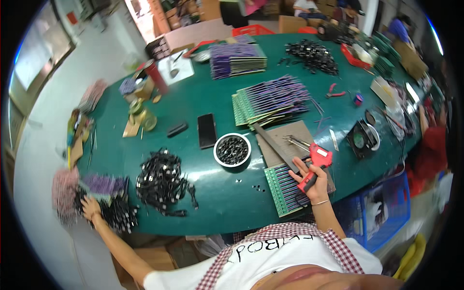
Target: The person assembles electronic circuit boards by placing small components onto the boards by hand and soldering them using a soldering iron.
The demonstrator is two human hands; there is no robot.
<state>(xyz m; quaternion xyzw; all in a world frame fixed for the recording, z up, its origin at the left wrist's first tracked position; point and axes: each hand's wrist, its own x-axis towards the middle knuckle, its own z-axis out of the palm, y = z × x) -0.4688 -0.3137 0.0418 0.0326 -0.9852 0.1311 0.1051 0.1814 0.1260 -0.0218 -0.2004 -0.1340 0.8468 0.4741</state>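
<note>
In my right hand (315,182) is a red and black soldering gun (321,157), its handle against my palm, some fingers stretched out and its tip aimed up and left. Beneath it lie a brown board (281,136) with a dark metal bar (275,146) across it, and a green circuit board panel (276,195) with purple and black wires. My left hand (90,207) reaches far left and rests, fingers spread, on a bundle of black cables (120,217). Purple-wired pieces (107,184) and pink-wired pieces (64,193) lie beside that hand.
A heap of black cables (162,181) and a white bowl of small black parts (232,151) stand between my hands. Stacked wired panels (270,102), a black phone (207,130), a small fan (361,137) and red pliers (335,91) lie beyond. A blue crate (386,208) stands lower right.
</note>
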